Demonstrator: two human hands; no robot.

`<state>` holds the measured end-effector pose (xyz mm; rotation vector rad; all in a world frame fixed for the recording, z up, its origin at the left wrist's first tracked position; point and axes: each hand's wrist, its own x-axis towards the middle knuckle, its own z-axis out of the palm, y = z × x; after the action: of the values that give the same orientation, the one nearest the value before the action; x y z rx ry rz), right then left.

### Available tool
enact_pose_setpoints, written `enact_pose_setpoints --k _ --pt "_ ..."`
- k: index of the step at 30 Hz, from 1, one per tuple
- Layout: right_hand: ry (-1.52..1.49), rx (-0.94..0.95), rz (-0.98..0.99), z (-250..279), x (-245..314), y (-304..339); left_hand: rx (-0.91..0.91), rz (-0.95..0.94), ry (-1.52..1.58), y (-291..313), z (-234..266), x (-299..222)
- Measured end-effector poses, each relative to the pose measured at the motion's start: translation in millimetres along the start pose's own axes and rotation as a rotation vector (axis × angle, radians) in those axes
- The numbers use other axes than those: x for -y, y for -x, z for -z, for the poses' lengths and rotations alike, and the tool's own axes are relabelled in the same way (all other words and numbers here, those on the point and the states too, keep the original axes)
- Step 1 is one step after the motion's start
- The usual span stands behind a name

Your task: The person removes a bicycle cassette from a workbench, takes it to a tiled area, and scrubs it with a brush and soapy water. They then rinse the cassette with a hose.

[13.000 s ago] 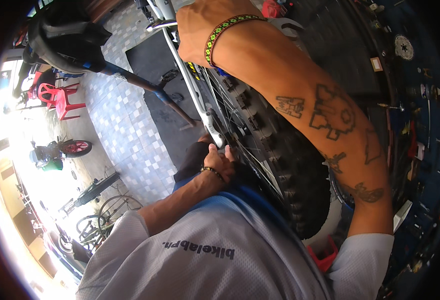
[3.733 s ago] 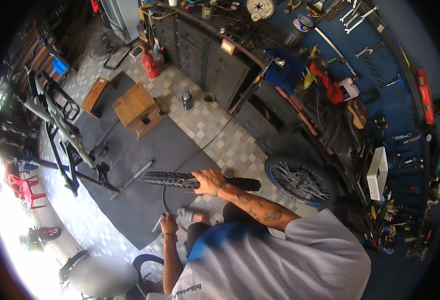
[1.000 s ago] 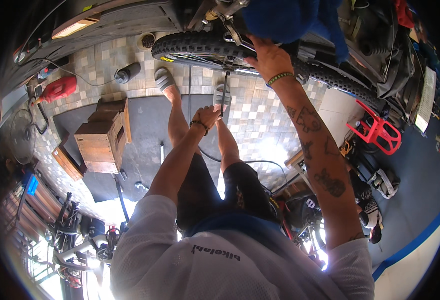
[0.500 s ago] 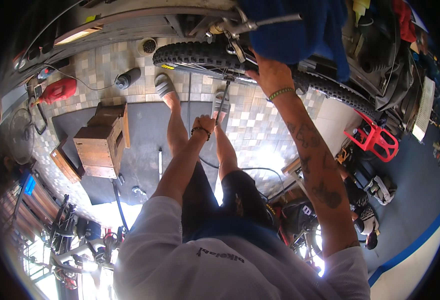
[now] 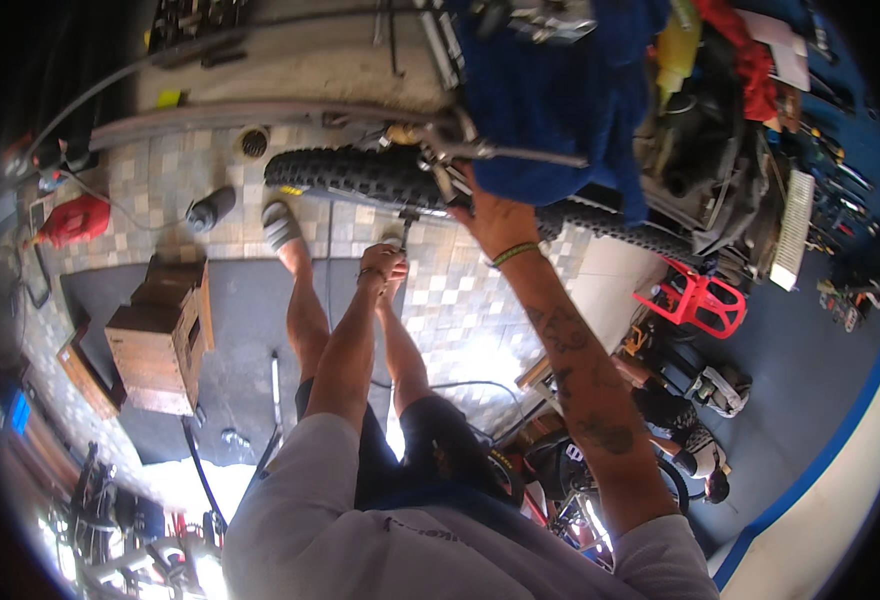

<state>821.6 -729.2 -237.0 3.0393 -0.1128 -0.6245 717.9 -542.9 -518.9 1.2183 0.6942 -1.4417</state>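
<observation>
Clenching dark rod (image 5: 406,231) in its fingers, left hand (image 5: 388,262) sits just short of wheel (image 5: 360,180); rod points away from person, toward wheel's side. Right hand (image 5: 505,225) nearer wheel, its fingers partly hidden by cloth (image 5: 555,120), grasp cannot be told. Wheel ahead of both hands, seen near edge-on, long axis left to right. Surface (image 5: 290,78) beyond. Since half a second ago: wheel lower in view, left hand looks closer to it, rod showing shorter.
</observation>
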Motion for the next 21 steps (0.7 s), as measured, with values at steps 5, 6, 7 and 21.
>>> enact_pose_setpoints --k 5,6,7,21 --pt "-0.293 0.197 -0.176 25 3 4 0.327 -0.416 -0.187 21 31 16" --pt "-0.359 0.211 -0.139 42 27 -12 0.146 -0.958 -0.902 22 81 21" --pt "-0.428 -0.113 -0.035 58 55 -14 -0.174 -1.386 -1.205 31 135 14" --pt "-0.511 -0.767 -0.298 224 -55 14 0.227 -1.029 -0.168 548 190 -431"
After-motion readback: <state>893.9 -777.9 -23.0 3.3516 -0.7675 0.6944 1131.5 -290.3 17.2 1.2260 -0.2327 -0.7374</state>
